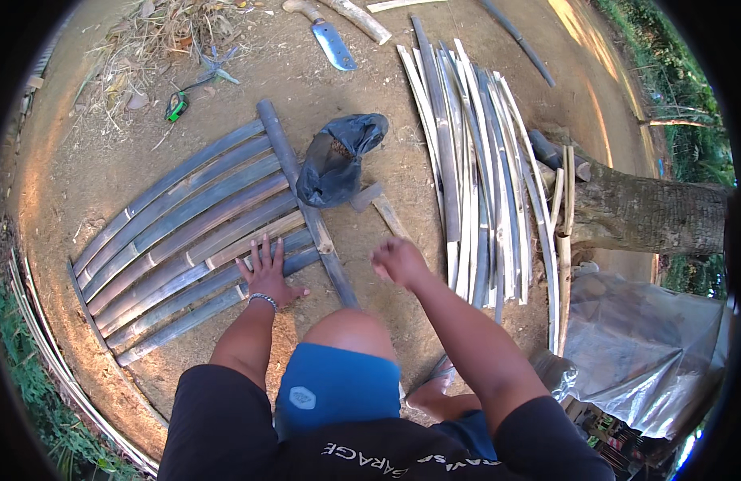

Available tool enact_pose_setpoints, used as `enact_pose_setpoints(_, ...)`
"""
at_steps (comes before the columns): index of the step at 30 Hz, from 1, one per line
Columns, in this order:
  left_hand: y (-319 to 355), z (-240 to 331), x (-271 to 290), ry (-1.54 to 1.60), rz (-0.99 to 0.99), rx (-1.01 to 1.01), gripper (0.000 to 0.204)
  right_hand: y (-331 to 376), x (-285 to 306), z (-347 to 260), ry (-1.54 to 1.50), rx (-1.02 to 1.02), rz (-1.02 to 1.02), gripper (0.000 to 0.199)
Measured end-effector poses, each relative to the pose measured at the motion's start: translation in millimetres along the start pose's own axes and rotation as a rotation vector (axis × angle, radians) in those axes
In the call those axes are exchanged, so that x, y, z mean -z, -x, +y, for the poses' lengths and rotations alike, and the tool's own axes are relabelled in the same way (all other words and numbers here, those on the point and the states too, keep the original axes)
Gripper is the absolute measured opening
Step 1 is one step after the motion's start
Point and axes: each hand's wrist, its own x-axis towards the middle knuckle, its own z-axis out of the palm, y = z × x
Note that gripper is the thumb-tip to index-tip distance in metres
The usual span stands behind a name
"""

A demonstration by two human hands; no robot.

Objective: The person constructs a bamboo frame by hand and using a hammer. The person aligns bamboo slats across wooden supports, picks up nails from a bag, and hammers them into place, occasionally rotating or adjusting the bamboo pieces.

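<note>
Your black T-shirt (226, 409) lies nearest, with your blue shorts (338, 385) just beyond it; your left hand (272, 276) is spread wide, palm down, over the right-hand part of the lower split-bamboo slats (202, 205), and appears to rest on them; your right hand (400, 262) is loosely curled above the bare soil, well apart from the slats, and you cannot tell from this view whether its fingers pinch anything; a short bamboo offcut (391, 216) lies just beyond it.

The slats lie side by side to your left and ahead, long axes slanting from lower left to upper right; their right ends come up to a round bamboo pole (286, 156), which runs crosswise to them, sloping down toward your knee; their left ends meet a thin dark strip (92, 315); your left hand is much the nearer to both slats and pole, while your right sits past the pole on its other side.

Farther out, a black plastic bag (332, 184) sits against the pole; a bundle of bamboo strips (482, 184) lies to your right, and a broad-bladed machete (332, 46) straight ahead.
</note>
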Motion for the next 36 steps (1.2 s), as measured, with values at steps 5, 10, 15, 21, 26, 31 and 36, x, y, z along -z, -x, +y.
enact_pose_setpoints(5,-0.2,5.6,-3.6,-0.062,0.02,0.032,0.148,-81.7,-0.7,-72.2,-0.506,0.097,0.127,0.03)
enact_pose_setpoints(10,-1.1,16.8,-4.9,-0.12,0.037,0.062,0.15,-86.4,10.5,-78.4,-0.56,0.108,0.283,0.038)
enact_pose_setpoints(15,-3.7,17.6,-17.6,-0.156,0.076,0.085,0.153,8.1,37.3,54.2,0.11,0.332,-0.001,0.043)
enact_pose_setpoints(21,-3.6,17.9,-27.7,-0.3,0.049,0.094,0.151,114.2,109.5,261.8,0.434,0.108,-0.253,0.049)
enact_pose_setpoints(26,9.7,24.3,-5.3,-0.445,-0.203,0.057,0.149,132.2,189.1,349.6,0.413,-0.103,-0.02,0.045)
enact_pose_setpoints(31,28.6,114.6,10.3,-0.558,-0.454,-0.108,0.146,90.8,242.4,410.1,0.175,-0.243,0.391,0.045)
enact_pose_setpoints(36,49.4,115.6,-132.9,0.056,-0.089,0.124,0.141,22.7,249.7,416.2,0.197,-0.26,0.448,0.052)
